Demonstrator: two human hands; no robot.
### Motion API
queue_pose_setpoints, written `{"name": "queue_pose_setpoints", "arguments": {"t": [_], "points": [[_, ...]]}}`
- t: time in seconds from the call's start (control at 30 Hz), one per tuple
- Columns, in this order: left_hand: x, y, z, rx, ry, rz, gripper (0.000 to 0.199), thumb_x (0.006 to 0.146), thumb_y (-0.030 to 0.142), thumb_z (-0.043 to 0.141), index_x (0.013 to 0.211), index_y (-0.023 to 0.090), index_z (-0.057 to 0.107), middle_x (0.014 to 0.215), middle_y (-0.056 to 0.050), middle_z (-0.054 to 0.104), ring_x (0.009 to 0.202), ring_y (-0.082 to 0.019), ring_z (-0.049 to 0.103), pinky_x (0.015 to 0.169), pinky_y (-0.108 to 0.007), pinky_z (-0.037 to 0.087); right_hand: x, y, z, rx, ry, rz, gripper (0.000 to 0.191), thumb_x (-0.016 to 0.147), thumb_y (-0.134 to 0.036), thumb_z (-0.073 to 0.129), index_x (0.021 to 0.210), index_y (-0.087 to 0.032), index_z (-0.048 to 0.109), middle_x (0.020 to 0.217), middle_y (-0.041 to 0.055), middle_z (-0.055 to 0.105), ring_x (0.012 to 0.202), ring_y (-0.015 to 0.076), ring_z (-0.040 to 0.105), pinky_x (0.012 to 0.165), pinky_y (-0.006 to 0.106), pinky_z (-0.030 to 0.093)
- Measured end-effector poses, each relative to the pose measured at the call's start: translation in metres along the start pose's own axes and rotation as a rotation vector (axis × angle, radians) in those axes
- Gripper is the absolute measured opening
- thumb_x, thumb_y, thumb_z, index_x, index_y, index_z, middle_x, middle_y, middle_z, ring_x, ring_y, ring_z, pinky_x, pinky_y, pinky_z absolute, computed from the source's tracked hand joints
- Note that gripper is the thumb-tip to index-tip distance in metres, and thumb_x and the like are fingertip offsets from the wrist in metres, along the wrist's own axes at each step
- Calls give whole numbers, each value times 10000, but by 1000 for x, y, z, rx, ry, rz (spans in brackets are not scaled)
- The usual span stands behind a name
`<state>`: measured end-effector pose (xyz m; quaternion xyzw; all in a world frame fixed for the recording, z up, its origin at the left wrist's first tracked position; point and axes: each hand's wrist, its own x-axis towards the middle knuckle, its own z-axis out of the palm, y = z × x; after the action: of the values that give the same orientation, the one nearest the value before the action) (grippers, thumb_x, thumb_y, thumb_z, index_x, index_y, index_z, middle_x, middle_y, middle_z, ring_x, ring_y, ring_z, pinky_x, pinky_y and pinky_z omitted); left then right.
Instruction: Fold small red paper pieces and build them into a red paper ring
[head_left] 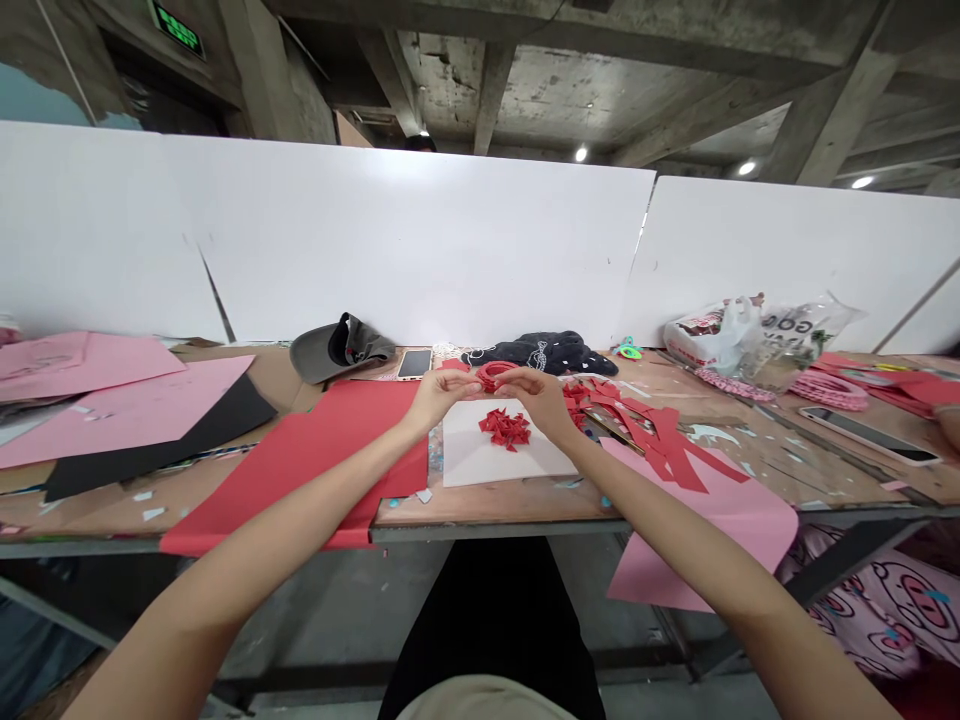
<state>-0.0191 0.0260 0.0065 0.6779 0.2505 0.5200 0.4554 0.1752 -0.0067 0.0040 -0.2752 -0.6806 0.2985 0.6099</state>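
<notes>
Both hands are raised over the far edge of a white sheet [461,455], which bears a small pile of folded red paper pieces [505,428]. My left hand [442,393] has its fingertips pinched together; whatever lies between them is too small to make out. Opposite it, my right hand [536,395] is pinched likewise, its fingertips beside a coiled red ring [495,372]. Whether the fingers touch that ring is unclear. Red paper strips [664,435] lie right of my right hand, with scissors [615,432] among them.
Large red paper [322,450] lies left, beyond it a grey cap [337,348] and a phone [415,364]. Dark cloth [547,352] sits behind the hands. Pink paper [720,530] overhangs the front edge at right. Plastic bags [750,335] and another phone [870,435] lie far right.
</notes>
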Motion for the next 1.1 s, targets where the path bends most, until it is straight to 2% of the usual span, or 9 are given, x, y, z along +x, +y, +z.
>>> {"name": "queue_pose_setpoints", "arguments": {"t": [0.07, 0.23, 0.3, 0.5, 0.63, 0.87, 1.1], "points": [[-2, 2, 3, -47, -31, 6, 380, 594, 408, 847, 846, 141, 748, 848, -84, 757, 805, -236, 722, 845, -394, 567, -1, -4, 1, -2, 15, -42, 113, 754, -300, 712, 827, -214, 709, 901, 34, 726, 808, 185, 696, 769, 343, 584], [-11, 9, 13, -8, -70, 57, 298, 637, 355, 830, 846, 155, 758, 844, -81, 762, 831, -246, 730, 853, -394, 576, -6, -15, 2, -292, 29, -265, 80, 808, -302, 696, 804, -223, 708, 825, 30, 723, 776, 178, 686, 739, 330, 584], [-15, 11, 17, 2, -69, 87, 276, 662, 349, 816, 849, 154, 760, 857, -84, 762, 848, -249, 729, 857, -390, 577, -7, -17, 1, -339, 42, -343, 68, 832, -287, 677, 817, -229, 709, 824, 27, 729, 792, 178, 689, 738, 322, 579], [-20, 16, 22, -8, 62, 187, 222, 696, 319, 799, 842, 156, 763, 884, -85, 761, 858, -248, 728, 848, -377, 586, -10, -25, -1, -384, 74, -468, 75, 855, -220, 656, 910, -237, 703, 889, 28, 740, 845, 176, 700, 768, 318, 577], [-21, 17, 23, -56, 83, 211, 216, 698, 318, 799, 836, 157, 760, 866, -85, 762, 839, -245, 731, 841, -384, 590, -12, -32, -1, -465, 52, -593, 131, 867, -168, 626, 955, -241, 690, 898, 30, 737, 838, 170, 698, 771, 316, 574], [-21, 16, 23, -26, 95, 219, 219, 680, 329, 813, 823, 169, 768, 866, -84, 762, 839, -246, 730, 836, -383, 593, -12, -33, -2, -467, 9, -654, 183, 871, -122, 602, 968, -252, 685, 913, 28, 738, 847, 167, 704, 773, 313, 585], [-21, 16, 23, 6, 104, 264, 187, 686, 307, 812, 822, 183, 777, 870, -75, 762, 835, -233, 727, 816, -361, 597, -12, -32, -3, -458, -3, -632, 167, 877, -138, 600, 968, -247, 688, 920, 30, 738, 864, 170, 706, 794, 309, 585]]}}
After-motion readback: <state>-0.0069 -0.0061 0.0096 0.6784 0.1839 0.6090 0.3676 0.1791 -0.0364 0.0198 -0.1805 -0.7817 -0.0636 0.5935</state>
